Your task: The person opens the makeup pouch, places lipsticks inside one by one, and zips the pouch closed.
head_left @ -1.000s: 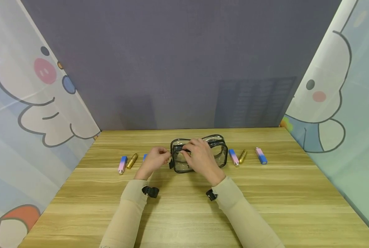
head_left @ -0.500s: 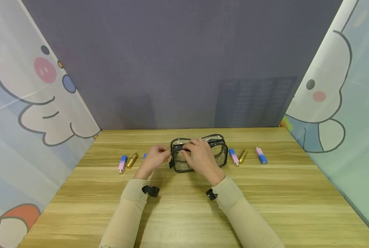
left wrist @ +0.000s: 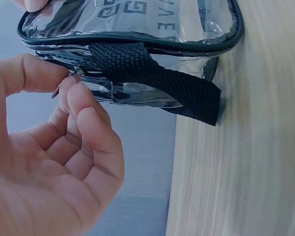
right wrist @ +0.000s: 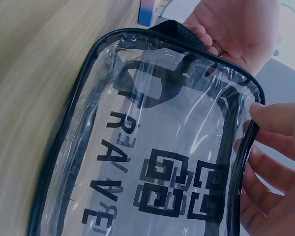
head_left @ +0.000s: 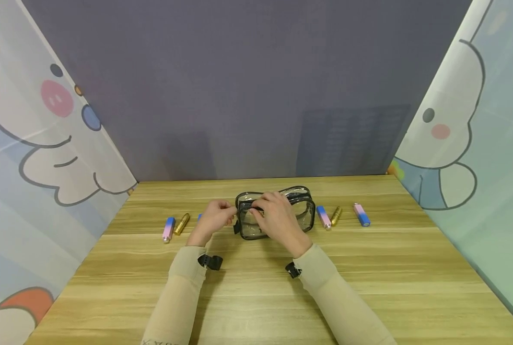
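Note:
A clear plastic pouch point(head_left: 307, 221) with black piping stands upright on the table between both hands. In the right wrist view, black lettering and a square emblem point(right wrist: 163, 183) mark its front. My left hand point(head_left: 212, 220) is at the pouch's left end, pinching a small metal zipper pull point(left wrist: 55, 92) between thumb and fingertips. A black strap loop point(left wrist: 160, 78) hangs from that end, beside the fingers. My right hand point(head_left: 279, 219) grips the pouch's top edge, thumb on the front and fingers behind. The zipper's far part is hidden.
Left of the pouch lie a blue-pink stick with a silver tip point(head_left: 169, 230) and a gold bullet-shaped tube point(head_left: 181, 224); another blue piece point(head_left: 199, 217) is mostly hidden. To the right are a blue-pink stick point(head_left: 323, 217), a gold tube point(head_left: 336, 216) and another stick point(head_left: 362, 214).
The head view has shifted slightly. My left fingertips sit a little higher against the pouch's left end; the right hand keeps its grip and the pouch stays put.

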Action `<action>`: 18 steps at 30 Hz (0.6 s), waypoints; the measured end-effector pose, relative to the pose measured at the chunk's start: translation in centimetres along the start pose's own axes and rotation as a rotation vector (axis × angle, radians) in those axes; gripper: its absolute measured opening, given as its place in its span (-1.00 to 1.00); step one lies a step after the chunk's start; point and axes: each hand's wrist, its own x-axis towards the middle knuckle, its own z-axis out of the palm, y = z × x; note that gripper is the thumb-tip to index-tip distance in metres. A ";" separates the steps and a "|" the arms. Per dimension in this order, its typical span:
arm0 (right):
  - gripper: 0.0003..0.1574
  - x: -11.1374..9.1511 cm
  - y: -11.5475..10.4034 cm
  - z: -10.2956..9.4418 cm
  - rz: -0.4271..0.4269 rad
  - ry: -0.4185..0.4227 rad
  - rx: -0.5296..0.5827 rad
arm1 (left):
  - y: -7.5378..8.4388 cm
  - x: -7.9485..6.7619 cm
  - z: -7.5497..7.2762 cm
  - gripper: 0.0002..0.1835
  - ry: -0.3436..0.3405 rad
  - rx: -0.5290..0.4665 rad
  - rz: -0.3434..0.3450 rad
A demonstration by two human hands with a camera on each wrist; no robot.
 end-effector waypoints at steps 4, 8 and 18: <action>-0.82 0.0 0.0 0.0 0.003 0.000 0.015 | 0.2 0.0 0.0 -0.80 -0.007 -0.008 -0.009; -0.83 0.0 0.0 0.1 0.006 0.006 0.012 | 0.4 0.0 0.0 -0.80 -0.005 -0.001 0.004; -0.82 -0.1 0.0 0.2 0.012 -0.009 0.018 | 0.3 -0.2 -0.1 -0.81 0.009 -0.019 0.019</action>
